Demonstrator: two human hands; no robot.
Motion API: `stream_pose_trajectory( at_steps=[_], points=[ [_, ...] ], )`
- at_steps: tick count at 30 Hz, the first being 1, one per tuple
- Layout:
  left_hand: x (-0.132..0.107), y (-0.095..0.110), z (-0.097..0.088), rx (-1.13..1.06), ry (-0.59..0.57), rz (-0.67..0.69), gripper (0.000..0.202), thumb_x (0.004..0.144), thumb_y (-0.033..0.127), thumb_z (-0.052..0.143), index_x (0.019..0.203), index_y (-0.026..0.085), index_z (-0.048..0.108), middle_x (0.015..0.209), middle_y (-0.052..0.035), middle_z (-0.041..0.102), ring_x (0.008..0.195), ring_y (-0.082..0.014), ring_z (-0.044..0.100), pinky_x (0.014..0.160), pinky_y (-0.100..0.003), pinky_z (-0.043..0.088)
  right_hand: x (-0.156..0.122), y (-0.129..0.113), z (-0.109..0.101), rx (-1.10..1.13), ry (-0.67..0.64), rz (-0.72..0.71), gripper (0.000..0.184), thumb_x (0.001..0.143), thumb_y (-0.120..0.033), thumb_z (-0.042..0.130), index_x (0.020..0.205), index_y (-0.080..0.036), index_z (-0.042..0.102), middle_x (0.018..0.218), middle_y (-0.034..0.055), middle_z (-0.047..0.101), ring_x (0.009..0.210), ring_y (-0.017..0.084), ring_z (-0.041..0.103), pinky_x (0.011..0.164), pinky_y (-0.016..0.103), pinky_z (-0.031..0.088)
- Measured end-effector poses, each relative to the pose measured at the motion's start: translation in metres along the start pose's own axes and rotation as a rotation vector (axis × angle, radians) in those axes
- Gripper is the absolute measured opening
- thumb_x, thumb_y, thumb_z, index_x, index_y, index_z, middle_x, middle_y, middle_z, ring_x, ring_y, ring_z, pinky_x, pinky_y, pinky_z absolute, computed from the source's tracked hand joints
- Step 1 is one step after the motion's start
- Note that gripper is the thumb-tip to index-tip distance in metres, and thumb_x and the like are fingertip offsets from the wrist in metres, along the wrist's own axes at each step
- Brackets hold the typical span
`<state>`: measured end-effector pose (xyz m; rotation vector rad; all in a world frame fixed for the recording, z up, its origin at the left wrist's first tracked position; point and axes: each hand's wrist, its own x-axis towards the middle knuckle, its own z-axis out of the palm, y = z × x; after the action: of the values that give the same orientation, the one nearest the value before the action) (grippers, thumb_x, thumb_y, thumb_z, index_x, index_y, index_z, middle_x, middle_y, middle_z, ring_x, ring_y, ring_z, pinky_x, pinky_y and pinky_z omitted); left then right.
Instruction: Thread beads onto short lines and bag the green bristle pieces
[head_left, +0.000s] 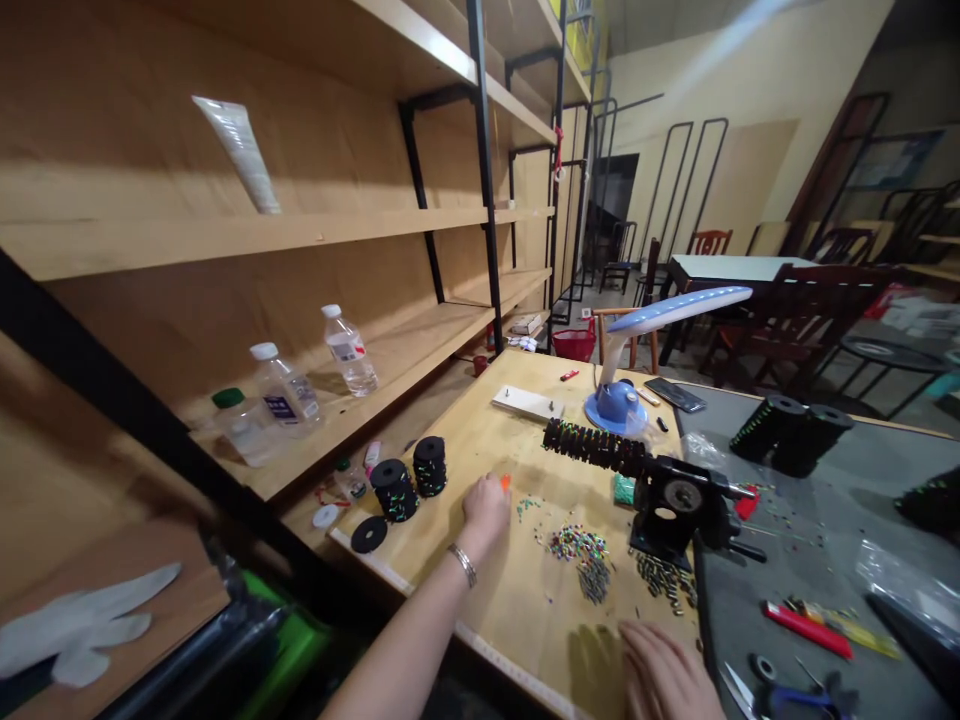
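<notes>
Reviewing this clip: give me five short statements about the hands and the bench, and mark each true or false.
1. The left hand reaches to a small orange piece on the wooden tabletop. True.
2. A bracelet sits on the left wrist. True.
3. The right hand grips the black device. False: it lies flat and empty at the near edge of the tabletop, apart from the device.
4. The three water bottles stand on the tabletop among the beads. False: they stand on the shelf to the left.
5. A blue desk lamp stands behind the device. True.
</notes>
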<state>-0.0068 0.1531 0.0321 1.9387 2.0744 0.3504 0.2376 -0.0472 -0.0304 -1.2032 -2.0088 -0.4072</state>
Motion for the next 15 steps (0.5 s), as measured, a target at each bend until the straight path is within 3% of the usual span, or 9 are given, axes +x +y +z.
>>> stream_pose_trajectory(
  at_steps=[5, 9, 12, 15],
  points=[
    [-0.005, -0.003, -0.013, -0.079, -0.079, 0.094, 0.024, 0.091, 0.026, 0.052, 0.096, 0.007, 0.066, 0.096, -0.0208, 0.072, 0.089, -0.0265, 0.069, 0.073, -0.031, 0.047, 0.023, -0.038, 0.022, 0.152, -0.082, 0.133, 0.028, 0.087, -0.017, 0.054, 0.114, -0.025, 0.057, 0.096, 0.0052, 0.074, 0.088, 0.022, 0.071, 0.075, 0.031, 0.06],
    [-0.047, -0.005, -0.027, -0.237, -0.231, 0.312, 0.023, 0.09, 0.037, 0.055, 0.089, 0.018, 0.067, 0.083, -0.0025, 0.073, 0.074, -0.0153, 0.067, 0.064, -0.021, 0.046, 0.03, -0.045, 0.024, 0.129, -0.073, 0.24, 0.04, 0.092, -0.02, 0.049, 0.132, -0.021, 0.048, 0.114, 0.012, 0.069, 0.101, 0.024, 0.069, 0.079, 0.033, 0.059],
    [-0.088, 0.0, -0.03, -0.347, -0.426, 0.534, 0.016, 0.083, 0.035, 0.06, 0.084, 0.021, 0.068, 0.075, 0.001, 0.071, 0.064, -0.0141, 0.062, 0.054, -0.02, 0.04, 0.045, -0.046, 0.024, -0.003, -0.061, 0.144, 0.053, 0.092, -0.022, 0.049, 0.144, -0.017, 0.041, 0.132, 0.0174, 0.06, 0.116, 0.029, 0.062, 0.086, 0.038, 0.058],
    [-0.115, 0.008, -0.031, -0.35, -0.482, 0.561, 0.014, 0.08, 0.028, 0.059, 0.086, 0.02, 0.068, 0.079, -0.0005, 0.072, 0.064, -0.0146, 0.06, 0.054, -0.021, 0.039, 0.05, -0.047, 0.03, 0.012, -0.097, 0.004, 0.052, 0.093, -0.021, 0.045, 0.144, -0.014, 0.042, 0.116, 0.0152, 0.069, 0.101, 0.028, 0.068, 0.081, 0.037, 0.059]
  ],
)
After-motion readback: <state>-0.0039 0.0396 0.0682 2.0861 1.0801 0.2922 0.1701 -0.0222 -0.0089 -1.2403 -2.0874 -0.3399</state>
